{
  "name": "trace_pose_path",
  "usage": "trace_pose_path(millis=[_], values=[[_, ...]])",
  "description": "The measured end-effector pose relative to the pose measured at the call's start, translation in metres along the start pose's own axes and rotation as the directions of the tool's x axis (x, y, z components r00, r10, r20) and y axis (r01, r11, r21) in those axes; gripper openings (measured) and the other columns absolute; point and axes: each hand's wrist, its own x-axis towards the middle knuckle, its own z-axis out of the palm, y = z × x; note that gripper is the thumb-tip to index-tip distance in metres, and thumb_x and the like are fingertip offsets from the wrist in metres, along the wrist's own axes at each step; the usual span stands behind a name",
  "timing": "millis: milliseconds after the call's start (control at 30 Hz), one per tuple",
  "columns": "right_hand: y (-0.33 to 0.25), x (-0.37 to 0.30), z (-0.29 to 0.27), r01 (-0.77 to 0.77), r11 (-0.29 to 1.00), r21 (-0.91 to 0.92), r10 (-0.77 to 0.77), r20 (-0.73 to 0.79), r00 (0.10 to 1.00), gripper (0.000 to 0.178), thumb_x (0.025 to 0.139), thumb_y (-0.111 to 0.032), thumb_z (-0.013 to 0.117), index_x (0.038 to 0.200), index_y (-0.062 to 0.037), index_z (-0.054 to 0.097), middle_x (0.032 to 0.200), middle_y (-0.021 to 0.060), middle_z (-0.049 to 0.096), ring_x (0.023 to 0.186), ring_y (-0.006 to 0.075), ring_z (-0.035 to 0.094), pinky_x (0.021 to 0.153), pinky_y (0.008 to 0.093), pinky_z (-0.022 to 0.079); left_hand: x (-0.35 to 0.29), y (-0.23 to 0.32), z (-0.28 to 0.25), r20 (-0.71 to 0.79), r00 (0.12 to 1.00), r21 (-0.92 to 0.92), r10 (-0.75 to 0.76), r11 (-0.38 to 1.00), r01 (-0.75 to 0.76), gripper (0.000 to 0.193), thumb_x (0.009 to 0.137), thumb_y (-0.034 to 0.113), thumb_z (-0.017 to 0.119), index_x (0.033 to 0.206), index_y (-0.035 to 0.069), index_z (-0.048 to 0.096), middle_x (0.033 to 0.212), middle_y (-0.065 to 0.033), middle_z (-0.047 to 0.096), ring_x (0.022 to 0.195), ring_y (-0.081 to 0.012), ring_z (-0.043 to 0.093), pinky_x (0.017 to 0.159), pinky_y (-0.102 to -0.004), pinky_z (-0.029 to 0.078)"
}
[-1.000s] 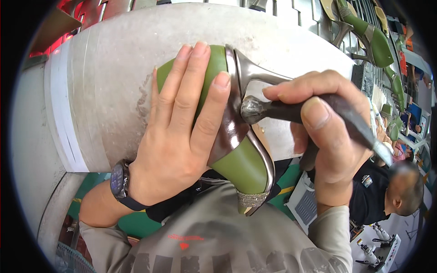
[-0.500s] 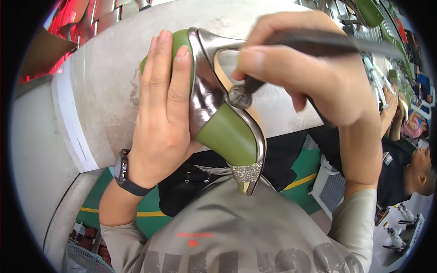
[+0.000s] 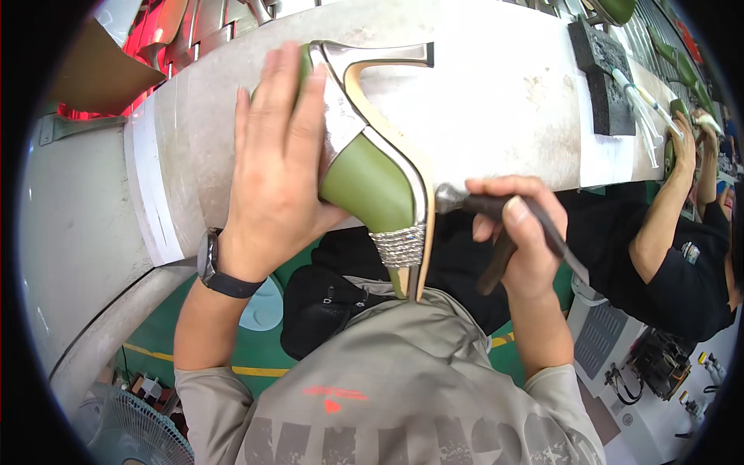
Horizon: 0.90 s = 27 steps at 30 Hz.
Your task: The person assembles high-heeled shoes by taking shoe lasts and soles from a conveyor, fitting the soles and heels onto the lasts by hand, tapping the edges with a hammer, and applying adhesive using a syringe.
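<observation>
A green high-heeled shoe point(image 3: 370, 182) lies on its side on the pale work surface, its silver heel point(image 3: 387, 54) pointing right. It has metallic trim, a glittering silver band point(image 3: 399, 245) near the toe and a pale sole edge. My left hand point(image 3: 275, 167) holds the shoe around its back, long fingers stretched along it and the thumb partly hidden beneath. In my right hand point(image 3: 527, 232) is a cobbler's hammer point(image 3: 492, 206) with a round face and a long tapered tail. The hammer's face is close beside the sole edge near the forefoot; contact is unclear.
A dark block point(image 3: 608, 85) and white syringe-like tubes point(image 3: 639, 108) lie at the right of the work surface. Another person's arm point(image 3: 666, 201) is beyond them. Metal pieces and red light show at the back left; a fan point(image 3: 143, 426) stands lower left.
My right hand and the hammer have moved down toward me, from the shoe's arch to beside the forefoot. The shoe and my left hand have shifted slightly.
</observation>
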Motion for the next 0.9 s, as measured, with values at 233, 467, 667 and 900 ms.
trace_pose_path(millis=[233,467,667,900], values=[[-0.052,-0.024,-0.005,0.284,0.942,-0.177,-0.256,0.164,0.953,0.031,0.094,-0.02,0.075,0.11,0.0047,0.066,0.113,0.0262,0.07,0.085,0.02,0.072,0.073,0.0288,0.06,0.02,0.009,0.003,0.108,0.929,0.039,0.355,0.932,-0.361,0.046,0.081,0.021,0.08,0.122,0.006,0.066,0.125,-0.0091,0.072,0.123,-0.027,0.067,0.119,-0.0582,0.035],[-0.054,-0.008,0.035,0.112,0.989,-0.099,-0.093,0.174,0.98,0.027,0.102,-0.023,0.06,0.105,0.0035,0.065,0.104,0.0237,0.073,0.071,0.0171,0.066,0.069,0.0307,0.057,0.023,0.011,0.009,0.042,0.928,-0.019,0.369,0.929,-0.369,0.042,0.079,0.018,0.079,0.116,0.004,0.066,0.12,-0.0105,0.073,0.114,-0.0281,0.07,0.116,-0.0536,0.041],[-0.086,0.014,0.036,0.139,0.917,-0.373,-0.118,0.079,0.99,0.026,0.099,-0.017,0.058,0.107,0.0058,0.065,0.103,0.0207,0.075,0.07,0.013,0.064,0.064,0.027,0.053,0.027,0.002,0.007,0.012,0.925,-0.013,0.38,0.925,-0.38,0.04,0.079,0.016,0.076,0.115,0.002,0.065,0.118,-0.012,0.073,0.112,-0.0287,0.07,0.113,-0.0516,0.044],[-0.057,0.017,0.008,0.353,0.891,-0.285,-0.235,0.375,0.897,0.022,0.088,0.0,0.07,0.109,0.0061,0.067,0.112,0.0199,0.074,0.083,0.019,0.073,0.075,0.0314,0.058,0.034,0.017,0.007,-0.038,0.915,-0.013,0.401,0.916,-0.402,0.042,0.077,0.02,0.076,0.113,0.001,0.066,0.12,-0.0126,0.073,0.113,-0.0296,0.07,0.113,-0.0522,0.043]])
